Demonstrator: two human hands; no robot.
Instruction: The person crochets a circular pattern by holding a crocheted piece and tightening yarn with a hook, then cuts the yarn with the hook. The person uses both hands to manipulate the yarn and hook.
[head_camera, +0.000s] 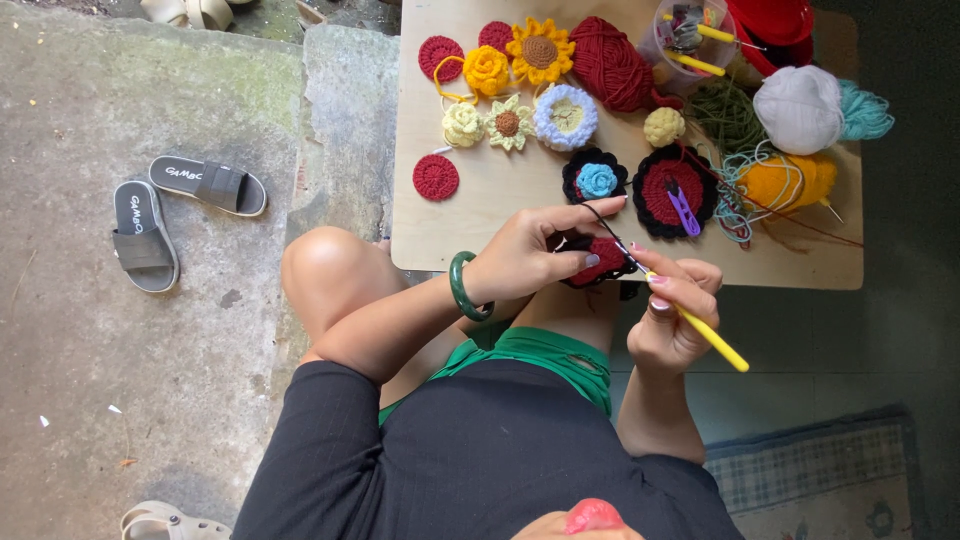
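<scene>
My left hand (535, 250) pinches a small red and black crochet piece (600, 262) at the near edge of a low wooden table (480, 190), with a strand of black yarn over its forefinger. A green bangle (462, 288) sits on that wrist. My right hand (672, 310) grips a yellow-handled crochet hook (712, 340) whose metal tip reaches into the piece.
Finished crochet flowers and red rounds (510, 70) lie on the table, with a dark red yarn ball (610, 60), a white yarn ball (800, 108), an orange one (785, 182), a purple snipper (683, 208) and a clear tub (690, 35). Black sandals (170, 215) lie on the concrete.
</scene>
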